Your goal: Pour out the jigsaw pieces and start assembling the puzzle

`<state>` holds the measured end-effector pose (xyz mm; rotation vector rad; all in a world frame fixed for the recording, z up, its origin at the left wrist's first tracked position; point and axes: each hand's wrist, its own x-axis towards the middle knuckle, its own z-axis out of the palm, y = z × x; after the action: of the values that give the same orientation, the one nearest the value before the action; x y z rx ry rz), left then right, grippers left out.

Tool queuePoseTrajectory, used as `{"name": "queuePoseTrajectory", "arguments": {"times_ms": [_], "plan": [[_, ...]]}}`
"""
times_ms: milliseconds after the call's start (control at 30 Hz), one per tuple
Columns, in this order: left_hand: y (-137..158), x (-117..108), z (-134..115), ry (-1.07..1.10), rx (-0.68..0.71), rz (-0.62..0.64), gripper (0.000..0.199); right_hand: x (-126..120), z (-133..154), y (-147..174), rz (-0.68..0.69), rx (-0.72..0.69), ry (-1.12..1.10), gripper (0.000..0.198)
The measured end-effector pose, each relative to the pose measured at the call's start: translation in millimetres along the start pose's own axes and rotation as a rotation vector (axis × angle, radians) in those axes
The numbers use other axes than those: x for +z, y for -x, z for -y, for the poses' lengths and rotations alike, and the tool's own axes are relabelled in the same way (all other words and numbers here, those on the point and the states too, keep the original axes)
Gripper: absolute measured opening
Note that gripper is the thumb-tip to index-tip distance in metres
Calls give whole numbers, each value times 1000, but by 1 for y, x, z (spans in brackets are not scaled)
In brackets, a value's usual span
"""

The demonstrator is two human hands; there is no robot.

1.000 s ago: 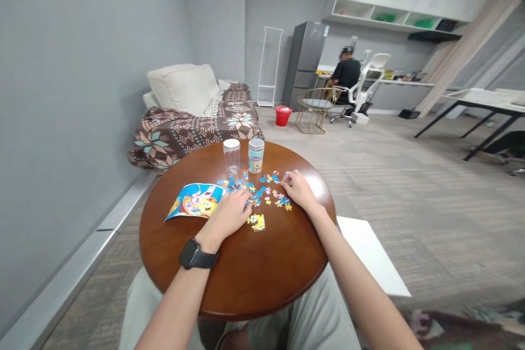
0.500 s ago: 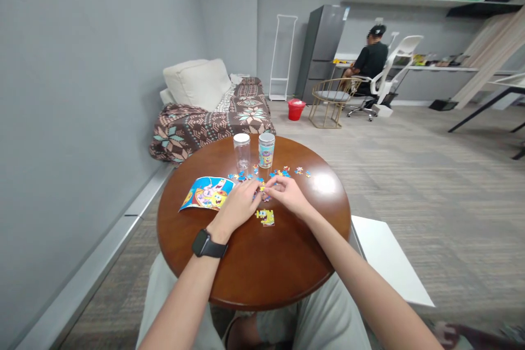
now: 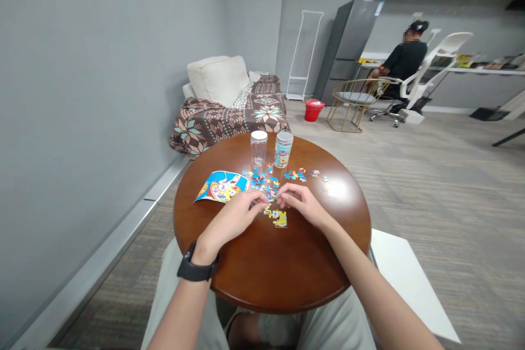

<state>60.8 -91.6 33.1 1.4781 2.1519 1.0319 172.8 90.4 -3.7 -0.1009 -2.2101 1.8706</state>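
Observation:
My left hand (image 3: pixel 246 208) hovers low over the round table, thumb and fingers apart, with nothing visible between them. Opposite it, my right hand (image 3: pixel 303 203) has its fingers curled, thumb and fingertips close together at the loose pieces; whatever they pinch, if anything, is hidden. Just below the hands lies a small joined section of yellow jigsaw puzzle (image 3: pixel 281 220), with yellow bits at its upper left. Beyond the fingertips, loose blue jigsaw pieces (image 3: pixel 258 176) are scattered. A curled picture sheet (image 3: pixel 221 185) of cartoon figures lies beside my left hand.
On the far side of the brown table (image 3: pixel 283 268) stand a clear jar (image 3: pixel 258 150) with a white lid and a printed jar (image 3: pixel 283 152). More pieces (image 3: pixel 296 175) lie to the right. A white panel (image 3: pixel 410 279) is beside the table. Farther back, a person (image 3: pixel 406 60) sits.
My hands have drawn apart from the yellow piece they both touched. Yellow bits now show at the joined section's upper left. The view has turned left.

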Motion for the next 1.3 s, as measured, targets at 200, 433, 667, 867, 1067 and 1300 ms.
{"name": "queuePoseTrajectory", "arguments": {"times_ms": [200, 433, 667, 867, 1067, 1300], "plan": [[12, 20, 14, -8, -45, 67, 21, 0, 1, 5, 118, -123, 572, 16], [14, 29, 17, -116, 28, 38, 18, -4, 1, 6, 183, -129, 673, 9], [12, 31, 17, -333, 138, 74, 18, -6, 1, 9, 241, -118, 651, 19], [12, 30, 14, -322, 164, 59, 18, -6, -1, 9, 243, -135, 647, 20], [14, 26, 15, -301, 113, 75, 15, -6, 0, 9, 243, -134, 643, 17], [13, 28, 18, -324, 203, 104, 15, -7, -3, 8, 248, -141, 640, 16]]}}
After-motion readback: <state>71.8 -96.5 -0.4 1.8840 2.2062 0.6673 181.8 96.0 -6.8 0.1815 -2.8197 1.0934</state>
